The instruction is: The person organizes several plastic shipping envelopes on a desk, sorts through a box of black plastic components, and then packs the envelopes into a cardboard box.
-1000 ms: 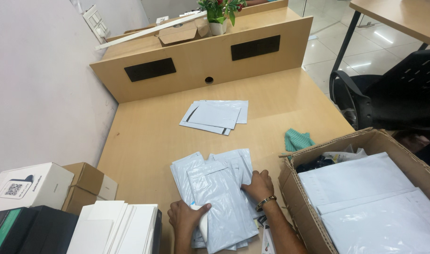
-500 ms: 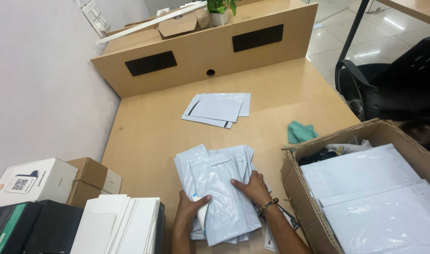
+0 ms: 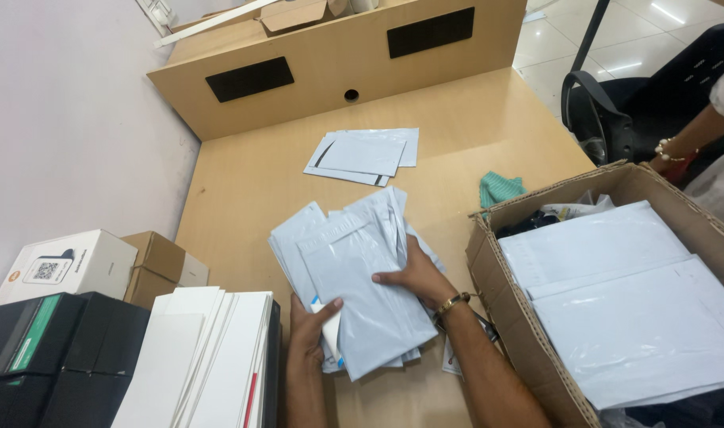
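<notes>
1. The left hand (image 3: 308, 323) grips the near edge of a stack of grey plastic mailing bags (image 3: 354, 277), thumb on top and fingers curled beneath, pinching the lower left corner.
2. The right hand (image 3: 416, 275), with a bracelet at the wrist, lies on the right side of the stack with fingers spread across the top bag.
3. The stack sits on the wooden desk (image 3: 243, 190), near its front edge, just left of the cardboard box (image 3: 496, 317), and looks partly raised at the far end.
4. To handle it well, I judge both hands should squeeze evenly: the bags are slippery and fanned out, so a loose hold could let the lower ones slide away.
5. Squaring the edges against the desk would tidy the fan.
6. The bags are pale grey, thin, crinkled and glossy, with flaps overlapping unevenly.
7. A smaller pile of flat bags (image 3: 362, 156) lies further back, well apart.
</notes>
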